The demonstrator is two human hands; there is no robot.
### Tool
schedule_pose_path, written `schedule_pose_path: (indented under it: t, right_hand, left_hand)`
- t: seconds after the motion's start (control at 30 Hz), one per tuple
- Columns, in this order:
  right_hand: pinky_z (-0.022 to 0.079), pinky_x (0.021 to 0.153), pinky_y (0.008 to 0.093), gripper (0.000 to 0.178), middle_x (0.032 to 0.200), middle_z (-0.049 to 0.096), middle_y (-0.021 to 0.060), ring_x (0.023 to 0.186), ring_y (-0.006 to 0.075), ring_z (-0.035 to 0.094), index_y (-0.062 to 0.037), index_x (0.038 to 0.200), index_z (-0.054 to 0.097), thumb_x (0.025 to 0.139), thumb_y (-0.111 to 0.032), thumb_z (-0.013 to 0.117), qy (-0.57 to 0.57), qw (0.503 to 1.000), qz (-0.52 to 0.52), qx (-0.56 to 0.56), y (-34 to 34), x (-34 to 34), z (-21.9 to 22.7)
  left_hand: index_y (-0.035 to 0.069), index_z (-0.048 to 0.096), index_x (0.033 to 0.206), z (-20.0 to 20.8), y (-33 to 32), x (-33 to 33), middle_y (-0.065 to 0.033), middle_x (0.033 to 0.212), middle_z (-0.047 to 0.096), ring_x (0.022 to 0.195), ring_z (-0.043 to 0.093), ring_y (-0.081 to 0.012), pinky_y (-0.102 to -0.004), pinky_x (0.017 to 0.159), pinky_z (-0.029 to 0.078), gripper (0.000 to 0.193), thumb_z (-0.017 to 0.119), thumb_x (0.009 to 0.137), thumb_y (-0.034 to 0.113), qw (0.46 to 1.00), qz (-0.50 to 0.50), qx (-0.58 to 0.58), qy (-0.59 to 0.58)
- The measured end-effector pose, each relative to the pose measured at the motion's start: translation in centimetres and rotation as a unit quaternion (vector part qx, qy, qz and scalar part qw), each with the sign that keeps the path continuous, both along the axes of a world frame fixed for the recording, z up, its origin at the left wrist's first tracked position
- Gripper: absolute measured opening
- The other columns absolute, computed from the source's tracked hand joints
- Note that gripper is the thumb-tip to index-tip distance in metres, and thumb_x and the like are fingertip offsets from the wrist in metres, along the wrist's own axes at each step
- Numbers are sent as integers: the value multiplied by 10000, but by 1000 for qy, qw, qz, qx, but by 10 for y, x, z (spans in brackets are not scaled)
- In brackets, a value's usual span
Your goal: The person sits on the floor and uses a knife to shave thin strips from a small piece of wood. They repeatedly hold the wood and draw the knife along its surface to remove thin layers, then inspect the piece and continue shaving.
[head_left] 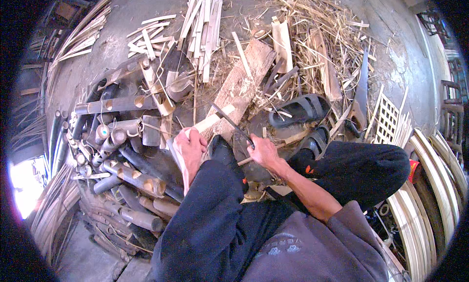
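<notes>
Left hand, gripping pale strip; right hand, closed on knife, blade across strip's far part: apparently shaving, calling for steady left grip.

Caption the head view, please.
Right hand holds a dark knife across a pale bamboo strip in the left hand, above a wooden board.

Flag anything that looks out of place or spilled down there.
Two things stand out. A dark sandal sits with no foot in it to the right of the wooden board, an odd spot for footwear. Beyond it, loose shavings lie strewn in an untidy heap, unlike the roughly lined-up pale strips farther left.
</notes>
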State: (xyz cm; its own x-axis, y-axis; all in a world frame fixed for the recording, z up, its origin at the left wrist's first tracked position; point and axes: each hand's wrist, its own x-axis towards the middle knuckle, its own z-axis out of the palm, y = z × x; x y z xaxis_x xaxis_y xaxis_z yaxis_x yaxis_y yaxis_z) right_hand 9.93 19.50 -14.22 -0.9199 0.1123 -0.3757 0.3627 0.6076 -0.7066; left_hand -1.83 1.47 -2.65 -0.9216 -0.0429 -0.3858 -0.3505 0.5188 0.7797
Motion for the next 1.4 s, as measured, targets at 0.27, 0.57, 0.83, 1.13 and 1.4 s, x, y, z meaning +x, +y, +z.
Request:
schedule_pose_path:
  t: [0.27,0.57,0.83,1.13,1.4]
  right_hand:
    - [493,690,537,271,785,638,244,776,445,621,-33,1007,555,843,-247,587,-55,996,-22,58,18,-9,-22]
    - [461,665,509,178,778,627,243,757,442,603,-21,864,578,816,-192,589,27,998,-35,42,33,11,-59]
    - [520,687,484,290,891,657,187,817,397,646,-95,1080,572,831,-244,582,60,992,75,78,42,-27,19]
    - [501,656,497,225,809,637,228,784,419,631,-25,913,588,814,-227,573,104,985,0,137,113,-110,25]
    - [528,653,484,271,900,650,159,733,366,652,-120,1020,540,827,-303,592,84,956,187,210,53,-70,91]
  left_hand:
    - [-50,606,813,-7,11,-7,-72,573,604,456,547,-112,-267,452,442,229,513,903,139,995,44,84,29]
    - [-10,498,1215,-154,52,-29,-120,955,621,875,589,-194,-338,789,467,318,522,943,153,942,-7,57,331]
    - [67,424,1057,-64,17,-40,-33,711,465,505,421,-104,-266,494,437,148,479,921,49,880,28,442,-172]
    - [50,499,1086,7,-13,14,3,699,465,472,375,-63,-215,418,333,151,458,944,76,893,-110,351,-258]
    - [4,584,851,-36,-1,10,-58,645,542,580,525,-116,-304,515,411,303,489,956,272,992,-103,8,72]
